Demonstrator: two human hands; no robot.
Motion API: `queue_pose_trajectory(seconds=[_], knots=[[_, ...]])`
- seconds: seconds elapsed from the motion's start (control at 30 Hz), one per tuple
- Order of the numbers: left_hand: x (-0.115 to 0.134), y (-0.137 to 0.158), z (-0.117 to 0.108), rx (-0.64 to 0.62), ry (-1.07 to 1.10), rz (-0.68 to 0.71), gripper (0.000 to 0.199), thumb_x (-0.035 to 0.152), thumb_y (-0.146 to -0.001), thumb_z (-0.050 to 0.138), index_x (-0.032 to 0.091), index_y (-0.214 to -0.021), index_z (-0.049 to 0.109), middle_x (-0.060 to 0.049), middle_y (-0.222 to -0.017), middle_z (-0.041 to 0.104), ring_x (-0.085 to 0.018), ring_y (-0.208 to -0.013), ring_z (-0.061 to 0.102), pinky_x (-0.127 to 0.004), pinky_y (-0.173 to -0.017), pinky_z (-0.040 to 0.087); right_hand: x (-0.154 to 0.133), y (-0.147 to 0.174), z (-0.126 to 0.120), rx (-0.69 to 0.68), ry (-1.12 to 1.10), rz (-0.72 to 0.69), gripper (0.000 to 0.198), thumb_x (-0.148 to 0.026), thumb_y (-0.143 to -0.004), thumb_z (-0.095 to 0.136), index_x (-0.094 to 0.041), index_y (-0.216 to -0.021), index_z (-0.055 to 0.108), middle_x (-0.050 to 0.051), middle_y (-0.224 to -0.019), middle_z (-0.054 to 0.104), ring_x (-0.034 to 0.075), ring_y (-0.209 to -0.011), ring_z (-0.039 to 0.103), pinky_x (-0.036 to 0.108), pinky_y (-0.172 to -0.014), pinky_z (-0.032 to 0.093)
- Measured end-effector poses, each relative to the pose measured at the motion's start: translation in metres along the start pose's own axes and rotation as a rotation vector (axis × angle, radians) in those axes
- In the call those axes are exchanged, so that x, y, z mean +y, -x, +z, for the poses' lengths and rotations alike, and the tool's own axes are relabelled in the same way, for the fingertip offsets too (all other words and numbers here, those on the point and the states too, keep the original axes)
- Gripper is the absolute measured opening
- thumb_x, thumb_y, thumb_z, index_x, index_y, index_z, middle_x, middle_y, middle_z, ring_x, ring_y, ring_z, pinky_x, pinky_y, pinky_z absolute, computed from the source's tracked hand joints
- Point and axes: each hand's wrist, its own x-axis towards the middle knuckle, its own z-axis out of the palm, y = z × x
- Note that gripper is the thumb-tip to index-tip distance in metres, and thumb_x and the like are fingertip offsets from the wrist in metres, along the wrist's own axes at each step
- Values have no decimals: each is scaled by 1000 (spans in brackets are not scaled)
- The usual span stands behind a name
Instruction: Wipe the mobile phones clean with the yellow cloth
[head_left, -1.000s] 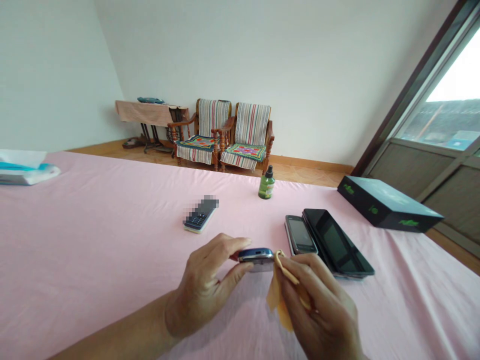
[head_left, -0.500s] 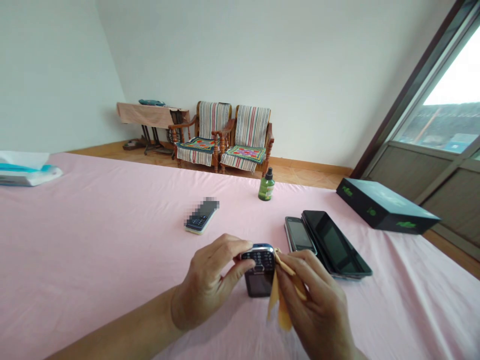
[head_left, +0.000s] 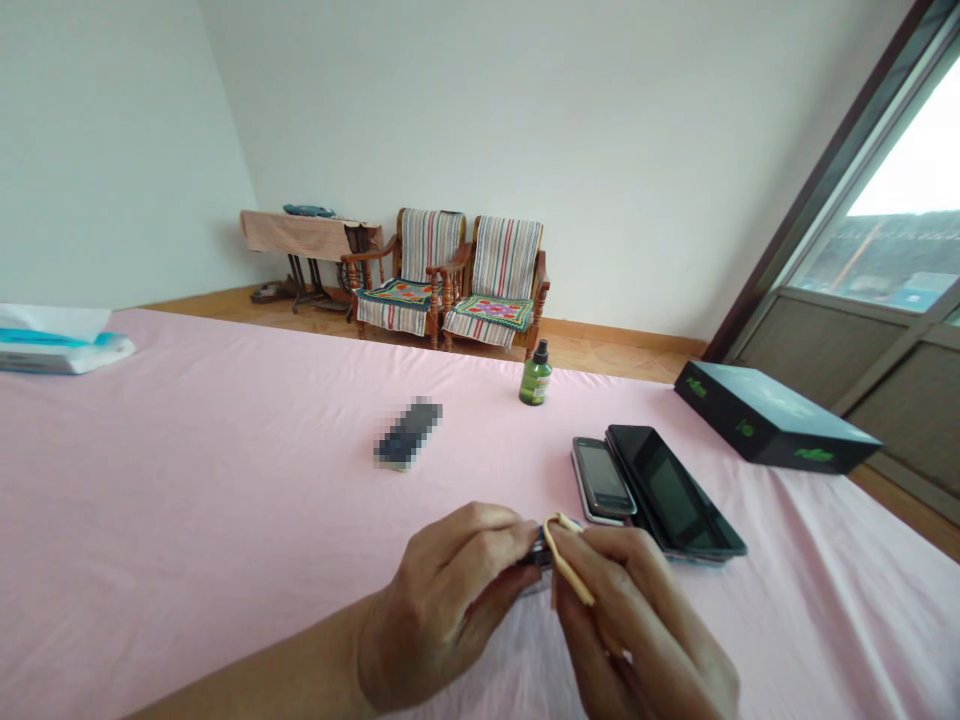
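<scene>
Between my hands is a dark keypad mobile phone (head_left: 537,553), turned so that mostly its narrow edge shows. My left hand (head_left: 442,600) is closed on its left side, thumb beneath and fingers on top. My right hand (head_left: 637,610) pinches a folded yellow cloth (head_left: 571,572) against the phone's right end. Most of the phone and much of the cloth are hidden behind my fingers. Beyond my right hand lie a smaller touchscreen phone (head_left: 602,478) and a large black tablet-like device (head_left: 671,490), side by side and each resting on something beneath.
A partly pixelated phone (head_left: 409,435) lies on the pink cloth (head_left: 225,480) ahead of my left hand. Farther back stands a green spray bottle (head_left: 535,375). A black box (head_left: 772,415) sits at the right, a tissue pack (head_left: 60,345) at the far left. Two chairs (head_left: 491,280) stand beyond.
The phone has tipped from showing its keypad and screen to nearly edge-on. My right hand has moved the cloth onto its end, and both hands sit slightly lower in view.
</scene>
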Motion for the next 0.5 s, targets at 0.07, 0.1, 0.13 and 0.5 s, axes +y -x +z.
queue_pose_trajectory(seconds=[0.07, 0.1, 0.13, 0.5], knots=[[1, -1, 0, -1, -8, 16, 31, -3, -84, 64, 8, -112, 58, -12, -101, 65, -16, -94, 64, -23, -83, 56, -1, 3, 2, 2, 50, 7, 33, -8, -89, 52, -21, -118, 62, 9, -93, 66, 18, -82, 66, 28, -71, 57], [1, -1, 0, 2, -12, 17, 31, -3, -84, 64, 8, -112, 58, -11, -100, 65, -16, -94, 64, -22, -82, 56, 1, 2, 1, -5, 65, -10, 33, -8, -90, 52, -20, -119, 62, 9, -93, 66, 19, -82, 66, 28, -71, 57], [0, -1, -1, 8, -17, 12, 31, -4, -84, 63, 9, -112, 58, -11, -100, 65, -16, -93, 64, -22, -81, 56, 4, -1, 0, -20, 78, -28, 33, -8, -89, 52, -19, -119, 61, 9, -93, 66, 18, -82, 67, 28, -71, 57], [-15, -1, -6, 8, -92, 47, 30, -2, -85, 62, 9, -113, 59, -12, -99, 66, -17, -91, 66, -24, -78, 58, 10, -19, -16, -26, 38, -31, 29, -9, -89, 52, -20, -113, 64, 7, -87, 65, 14, -68, 67, 18, -52, 55]])
